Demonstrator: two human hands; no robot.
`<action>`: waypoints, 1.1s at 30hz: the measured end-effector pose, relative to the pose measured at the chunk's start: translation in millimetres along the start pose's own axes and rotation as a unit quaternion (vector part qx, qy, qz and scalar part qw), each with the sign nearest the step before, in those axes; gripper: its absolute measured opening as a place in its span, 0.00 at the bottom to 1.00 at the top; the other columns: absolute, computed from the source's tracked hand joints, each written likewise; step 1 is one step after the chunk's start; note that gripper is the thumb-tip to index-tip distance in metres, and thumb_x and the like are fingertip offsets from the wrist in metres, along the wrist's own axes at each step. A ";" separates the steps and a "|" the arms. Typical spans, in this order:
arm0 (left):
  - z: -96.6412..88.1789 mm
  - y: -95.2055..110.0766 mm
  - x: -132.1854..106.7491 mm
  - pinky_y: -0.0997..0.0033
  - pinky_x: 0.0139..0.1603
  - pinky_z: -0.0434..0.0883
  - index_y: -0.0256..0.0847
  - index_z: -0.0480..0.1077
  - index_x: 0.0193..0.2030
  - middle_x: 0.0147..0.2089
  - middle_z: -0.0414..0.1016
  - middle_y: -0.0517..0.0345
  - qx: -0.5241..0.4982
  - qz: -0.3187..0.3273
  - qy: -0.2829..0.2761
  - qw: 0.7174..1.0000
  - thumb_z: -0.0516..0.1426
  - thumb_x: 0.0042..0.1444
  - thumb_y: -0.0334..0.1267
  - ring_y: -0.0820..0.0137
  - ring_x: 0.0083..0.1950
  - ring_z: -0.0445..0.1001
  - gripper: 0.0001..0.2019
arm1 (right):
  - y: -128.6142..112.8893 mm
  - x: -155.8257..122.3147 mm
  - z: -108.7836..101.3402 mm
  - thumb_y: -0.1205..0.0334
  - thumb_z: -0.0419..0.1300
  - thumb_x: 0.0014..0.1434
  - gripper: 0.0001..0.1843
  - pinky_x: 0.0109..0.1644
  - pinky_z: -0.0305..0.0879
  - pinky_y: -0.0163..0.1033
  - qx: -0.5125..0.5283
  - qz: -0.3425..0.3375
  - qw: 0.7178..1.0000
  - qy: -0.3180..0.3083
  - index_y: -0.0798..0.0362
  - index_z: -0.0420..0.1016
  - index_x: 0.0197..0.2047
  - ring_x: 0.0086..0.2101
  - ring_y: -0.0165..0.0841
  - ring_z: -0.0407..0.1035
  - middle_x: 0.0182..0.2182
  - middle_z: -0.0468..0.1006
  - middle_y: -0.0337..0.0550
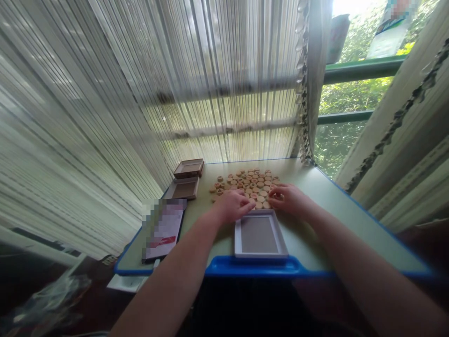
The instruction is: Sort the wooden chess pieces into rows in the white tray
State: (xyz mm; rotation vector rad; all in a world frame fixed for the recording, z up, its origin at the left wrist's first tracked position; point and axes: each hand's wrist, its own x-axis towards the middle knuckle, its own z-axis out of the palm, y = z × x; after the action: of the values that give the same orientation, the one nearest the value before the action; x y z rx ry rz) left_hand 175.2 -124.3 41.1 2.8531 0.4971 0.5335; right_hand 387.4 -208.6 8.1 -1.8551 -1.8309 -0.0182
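Many round wooden pieces (261,193), some bearing red or dark markings, lie spread in a loose cluster on the table. They look like Chinese chess pieces. My left hand (234,205) rests at the near left side of the cluster, fingers curled and pressed together; whatever they hold, if anything, is hidden. On the right edge of the cluster, my right hand (288,198) has thumb and fingers bent round a wooden piece (278,196). Just in front of me, between my forearms, lies a shallow white box tray (239,241) with a grey inside.
At the table's left edge stand a brown-rimmed open box (190,176) and another shallow box part (197,188). A tablet (163,236) lies nearer me. The pale table (354,238) has a blue edge with a blue front groove (254,267). Sheer curtains (224,56) hang behind.
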 end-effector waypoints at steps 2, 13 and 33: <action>0.0 1.5 -0.4 0.73 0.38 0.64 0.41 0.78 0.30 0.32 0.72 0.54 0.009 -0.005 -0.001 1.000 0.49 0.57 0.47 0.69 0.37 0.68 0.18 | 0.8 0.0 -0.3 0.56 0.56 0.51 0.11 0.38 0.60 0.36 -0.005 0.004 1.000 0.003 0.51 0.78 0.31 0.31 0.33 0.66 0.28 0.74 0.43; 4.6 -1.3 0.3 0.73 0.40 0.65 0.40 0.78 0.29 0.33 0.73 0.53 0.025 -0.025 0.038 0.999 0.51 0.55 0.46 0.68 0.40 0.69 0.17 | 4.9 4.5 5.0 0.55 0.44 0.61 0.22 0.40 0.59 0.36 -0.067 0.008 0.998 -0.004 0.53 0.77 0.29 0.32 0.34 0.67 0.30 0.77 0.46; 4.3 -12.4 3.0 0.73 0.40 0.68 0.39 0.76 0.28 0.36 0.75 0.55 0.008 -0.052 0.077 0.996 0.54 0.53 0.46 0.70 0.37 0.72 0.15 | -4.7 1.9 3.3 0.53 0.44 0.61 0.24 0.37 0.57 0.33 -0.042 0.112 0.993 0.013 0.53 0.78 0.31 0.32 0.33 0.69 0.29 0.79 0.45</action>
State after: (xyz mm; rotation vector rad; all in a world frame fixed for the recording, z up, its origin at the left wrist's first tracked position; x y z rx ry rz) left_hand 175.9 -112.3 35.0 2.7943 0.6750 0.7357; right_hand 382.0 -205.9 7.7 -2.0999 -1.6159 -0.0402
